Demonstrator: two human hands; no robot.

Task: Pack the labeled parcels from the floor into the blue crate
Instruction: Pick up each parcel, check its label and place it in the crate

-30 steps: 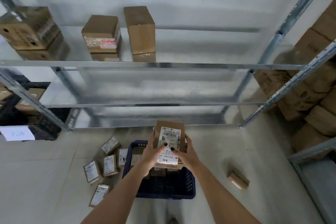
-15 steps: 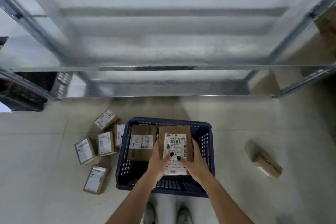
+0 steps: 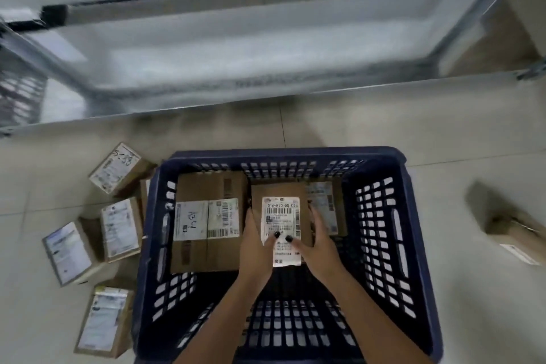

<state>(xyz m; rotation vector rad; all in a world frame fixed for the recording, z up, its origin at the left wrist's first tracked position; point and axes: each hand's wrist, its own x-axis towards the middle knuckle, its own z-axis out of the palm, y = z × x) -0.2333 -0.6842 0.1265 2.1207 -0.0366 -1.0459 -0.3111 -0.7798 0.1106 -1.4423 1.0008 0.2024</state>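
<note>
Both hands reach down into the blue crate point(image 3: 419, 216) holding a brown labeled parcel point(image 3: 280, 210) with a white barcode label. My left hand point(image 3: 255, 245) grips its left side and my right hand point(image 3: 317, 242) its right side, thumbs on the label. Inside the crate, a larger labeled parcel point(image 3: 206, 219) lies to the left, and another parcel point(image 3: 325, 204) sits behind the held one on the right. Several labeled parcels lie on the floor left of the crate, among them one at the far back point(image 3: 118, 168) and one nearest me point(image 3: 103, 322).
A metal shelving rack point(image 3: 266, 68) stands beyond the crate, its lowest shelf close to the floor. A brown box point(image 3: 514, 230) lies alone on the tiled floor to the right. Cardboard shows at the top right corner point(image 3: 523, 3).
The view has dropped toward the floor and closer to the crate. My hands have lowered the parcel from above the crate down into it.
</note>
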